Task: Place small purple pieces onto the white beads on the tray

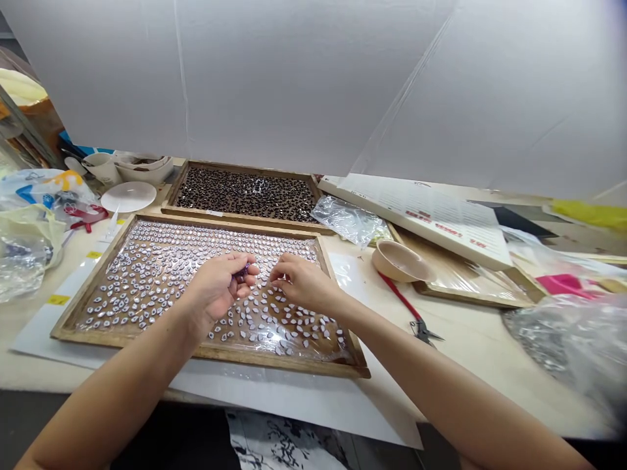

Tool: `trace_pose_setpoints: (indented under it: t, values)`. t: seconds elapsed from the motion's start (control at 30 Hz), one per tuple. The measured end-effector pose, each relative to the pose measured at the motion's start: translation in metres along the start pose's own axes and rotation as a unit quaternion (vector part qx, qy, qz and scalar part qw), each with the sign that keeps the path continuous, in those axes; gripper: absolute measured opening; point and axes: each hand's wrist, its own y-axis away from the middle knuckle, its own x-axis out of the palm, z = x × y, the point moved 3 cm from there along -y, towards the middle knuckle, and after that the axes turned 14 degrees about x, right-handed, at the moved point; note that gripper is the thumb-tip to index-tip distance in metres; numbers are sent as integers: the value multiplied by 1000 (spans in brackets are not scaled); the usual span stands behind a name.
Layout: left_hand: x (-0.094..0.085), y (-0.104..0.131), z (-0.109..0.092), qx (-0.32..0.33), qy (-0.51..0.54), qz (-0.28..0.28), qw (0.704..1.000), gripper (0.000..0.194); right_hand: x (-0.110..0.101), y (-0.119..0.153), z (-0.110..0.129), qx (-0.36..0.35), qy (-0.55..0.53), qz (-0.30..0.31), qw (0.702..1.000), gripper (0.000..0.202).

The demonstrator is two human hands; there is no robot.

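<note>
My left hand (215, 284) is cupped, palm up, with its fingers curled around several small dark purple gems (240, 271). Close by on the right, my right hand (301, 281) has thumb and fingers pinched together; whatever lies between the fingertips is too small to make out. Both hands are over a wooden-framed tray (230, 358) covered in clear film. Many small pale teardrop-shaped pieces (249, 320) cover it, in tight rows at the back and scattered loosely at the front.
Behind stands a second wooden tray (245, 223) of dark beads. To the right are a beige bowl (400, 261), red-handled pliers (404, 297), a flat white box (421, 212) and plastic bags (568, 339). A white plate (128, 196) and cups (102, 168) sit at left.
</note>
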Motion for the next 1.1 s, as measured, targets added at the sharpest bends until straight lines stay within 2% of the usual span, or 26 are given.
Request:
trace_pose_setpoints:
  t: [0.3,0.47,0.57,0.63,0.73,0.83,0.93,1.1]
  values:
    - [1,0,0,-19,-12,-4,1000,23,7,-5,4,-6,65,13,998,14]
    - [1,-2,4,-18,-15,4,1000,20,12,-8,2,14,57,8,998,13]
    - [1,-2,6,-26,-2,9,1000,18,8,-9,0,23,32,-7,999,11]
    - [1,-1,7,-25,23,12,999,16,-2,-7,-1,24,-1,-33,999,10]
    - [2,-1,7,-33,66,9,997,17,-24,0,3,5,-79,-115,990,10]
    - [3,1,8,-44,91,1,995,23,-35,11,16,-69,-136,-159,975,12]
    - [5,2,8,-39,97,-2,994,26,-28,17,28,-120,-120,-133,976,17]
    - [7,2,11,-49,85,14,995,29,-16,13,32,-63,-68,-87,992,20]
